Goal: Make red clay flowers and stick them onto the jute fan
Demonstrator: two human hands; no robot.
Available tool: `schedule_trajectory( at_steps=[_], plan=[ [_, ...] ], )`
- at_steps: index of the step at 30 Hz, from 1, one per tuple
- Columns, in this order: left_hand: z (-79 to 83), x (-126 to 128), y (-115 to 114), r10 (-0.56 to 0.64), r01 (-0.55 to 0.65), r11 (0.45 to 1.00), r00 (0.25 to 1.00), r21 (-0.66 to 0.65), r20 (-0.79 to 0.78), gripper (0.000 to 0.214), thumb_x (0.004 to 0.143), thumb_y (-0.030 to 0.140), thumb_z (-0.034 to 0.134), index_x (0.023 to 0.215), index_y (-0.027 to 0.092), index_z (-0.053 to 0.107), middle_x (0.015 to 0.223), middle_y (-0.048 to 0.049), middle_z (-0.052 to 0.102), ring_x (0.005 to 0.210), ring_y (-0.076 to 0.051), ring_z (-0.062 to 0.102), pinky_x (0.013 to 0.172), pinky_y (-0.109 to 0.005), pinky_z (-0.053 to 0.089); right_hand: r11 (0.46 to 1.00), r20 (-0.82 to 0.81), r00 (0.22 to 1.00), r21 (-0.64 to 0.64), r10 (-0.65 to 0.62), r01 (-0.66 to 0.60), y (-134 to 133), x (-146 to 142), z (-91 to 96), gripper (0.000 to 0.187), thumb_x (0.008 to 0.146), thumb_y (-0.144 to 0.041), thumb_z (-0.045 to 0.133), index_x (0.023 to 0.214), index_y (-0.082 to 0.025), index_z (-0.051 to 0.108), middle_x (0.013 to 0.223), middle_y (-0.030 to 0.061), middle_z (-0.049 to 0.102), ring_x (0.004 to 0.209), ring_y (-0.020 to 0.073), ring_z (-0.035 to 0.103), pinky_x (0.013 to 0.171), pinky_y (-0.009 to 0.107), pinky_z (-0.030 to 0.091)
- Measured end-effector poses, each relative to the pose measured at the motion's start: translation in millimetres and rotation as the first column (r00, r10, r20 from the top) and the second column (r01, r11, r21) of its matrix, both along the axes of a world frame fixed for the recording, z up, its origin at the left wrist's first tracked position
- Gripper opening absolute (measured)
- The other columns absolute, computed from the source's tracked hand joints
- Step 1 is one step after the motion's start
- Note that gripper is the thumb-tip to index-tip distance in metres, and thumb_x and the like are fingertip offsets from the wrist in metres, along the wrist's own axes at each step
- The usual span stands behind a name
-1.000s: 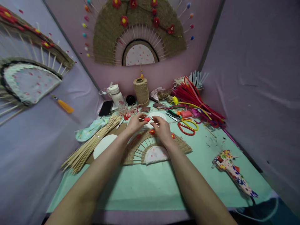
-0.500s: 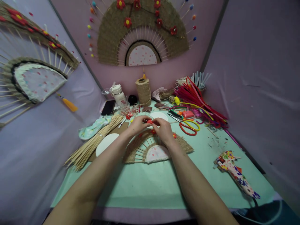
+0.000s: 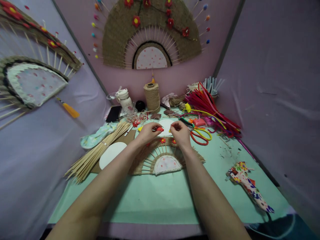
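Observation:
My left hand [image 3: 149, 134] pinches a small red piece [image 3: 160, 129], perhaps soft clay, between thumb and fingertips. My right hand [image 3: 180, 135] is a short way to the right, its fingers drawn together in a pinch. A tiny yellow spot shows at its fingertips, too small to name. Both hands are above the far edge of a small woven fan [image 3: 140, 163] lying on the table. The fan bears red flowers [image 3: 163, 140] with yellow centres and a pale spotted half-round [image 3: 167, 164] at its base. My right forearm covers part of it.
Bamboo sticks [image 3: 100, 150] and a white disc [image 3: 112, 155] lie left, scissors [image 3: 200, 137] right. A flower-patterned glue gun [image 3: 248, 186] rests near the right edge. Behind stand a twine spool [image 3: 152, 97], a white bottle [image 3: 124, 98] and red pipe cleaners [image 3: 212, 110]. A large fan [image 3: 115, 43] hangs behind.
My hands, together at the red piece before, are now apart. The right hand has moved to the right, while the left keeps the red piece. The view has shifted slightly.

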State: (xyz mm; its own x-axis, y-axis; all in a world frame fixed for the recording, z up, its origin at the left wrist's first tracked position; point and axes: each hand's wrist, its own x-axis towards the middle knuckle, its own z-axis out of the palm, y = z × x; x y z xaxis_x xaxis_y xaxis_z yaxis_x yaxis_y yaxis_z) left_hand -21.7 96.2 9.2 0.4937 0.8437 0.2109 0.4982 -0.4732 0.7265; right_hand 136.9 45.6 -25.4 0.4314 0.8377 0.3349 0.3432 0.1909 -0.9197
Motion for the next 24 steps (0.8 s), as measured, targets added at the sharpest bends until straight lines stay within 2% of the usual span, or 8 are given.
schedule_trajectory(
  at_steps=[3, 6, 10, 13, 18, 24],
  plan=[
    [-2.4, -1.3, 0.5, -0.007, 0.011, 0.998, 0.997, -0.058, 0.071, 0.027, 0.075, 0.026, 0.067, 0.1, 0.016, 0.07, 0.099, -0.0081, 0.073, 0.089, -0.018, 0.066, 0.083, -0.031, 0.052, 0.993, -0.023, 0.993, 0.019, 0.12, -0.119, -1.6, -4.8, 2.9, 0.015, 0.072, -0.031, 0.055, 0.078, -0.02, 0.064, 0.073, 0.0012, 0.067, 0.064, 0.016, 0.059, 0.063, 0.028, 0.046],
    [-1.6, -2.6, 0.1, 0.004, 0.008, 0.996, 0.992, -0.094, 0.128, 0.035, 0.074, 0.026, 0.069, 0.107, 0.015, 0.067, 0.103, -0.0086, 0.072, 0.092, -0.018, 0.067, 0.086, -0.033, 0.052, 0.988, -0.036, 0.988, 0.038, 0.148, -0.146, -3.5, -9.6, 3.8, 0.014, 0.073, -0.032, 0.058, 0.078, -0.02, 0.064, 0.076, 0.0023, 0.068, 0.068, 0.0166, 0.06, 0.068, 0.029, 0.047],
    [3.1, -5.3, -1.6, 0.008, 0.011, 0.993, 0.988, -0.119, 0.156, 0.026, 0.072, 0.026, 0.071, 0.095, 0.014, 0.068, 0.094, -0.0074, 0.073, 0.087, -0.018, 0.067, 0.084, -0.034, 0.052, 0.985, -0.078, 0.983, 0.047, 0.168, -0.165, -3.0, -10.4, 2.9, 0.016, 0.075, -0.034, 0.058, 0.075, -0.02, 0.064, 0.075, 0.0031, 0.068, 0.069, 0.0176, 0.062, 0.068, 0.03, 0.049],
    [5.7, -7.3, -2.8, 0.012, 0.009, 0.991, 0.986, -0.13, 0.164, 0.022, 0.072, 0.027, 0.071, 0.089, 0.015, 0.069, 0.091, -0.0068, 0.073, 0.085, -0.019, 0.067, 0.083, -0.034, 0.052, 0.98, -0.105, 0.975, 0.048, 0.197, -0.193, -1.3, -10.3, 2.0, 0.02, 0.075, -0.035, 0.058, 0.081, -0.019, 0.066, 0.079, 0.0046, 0.071, 0.071, 0.0183, 0.064, 0.068, 0.031, 0.051],
    [5.4, -9.6, -2.8, 0.023, -0.001, 0.991, 0.987, -0.136, 0.159, 0.023, 0.072, 0.027, 0.069, 0.092, 0.014, 0.07, 0.092, -0.0072, 0.074, 0.086, -0.019, 0.067, 0.084, -0.033, 0.052, 0.978, -0.077, 0.975, 0.052, 0.208, -0.204, -1.7, -12.0, 1.0, 0.021, 0.077, -0.032, 0.057, 0.086, -0.018, 0.069, 0.086, 0.0057, 0.073, 0.076, 0.0187, 0.065, 0.073, 0.031, 0.052],
    [2.5, -9.3, -2.7, 0.02, -0.005, 0.992, 0.992, -0.126, 0.121, 0.027, 0.074, 0.03, 0.068, 0.096, 0.015, 0.071, 0.097, -0.0079, 0.074, 0.089, -0.019, 0.067, 0.085, -0.032, 0.052, 0.979, 0.033, 0.98, 0.042, 0.196, -0.197, -4.9, -13.6, 1.0, 0.02, 0.078, -0.028, 0.055, 0.087, -0.02, 0.071, 0.088, 0.0051, 0.073, 0.076, 0.0177, 0.064, 0.074, 0.03, 0.05]
  ],
)
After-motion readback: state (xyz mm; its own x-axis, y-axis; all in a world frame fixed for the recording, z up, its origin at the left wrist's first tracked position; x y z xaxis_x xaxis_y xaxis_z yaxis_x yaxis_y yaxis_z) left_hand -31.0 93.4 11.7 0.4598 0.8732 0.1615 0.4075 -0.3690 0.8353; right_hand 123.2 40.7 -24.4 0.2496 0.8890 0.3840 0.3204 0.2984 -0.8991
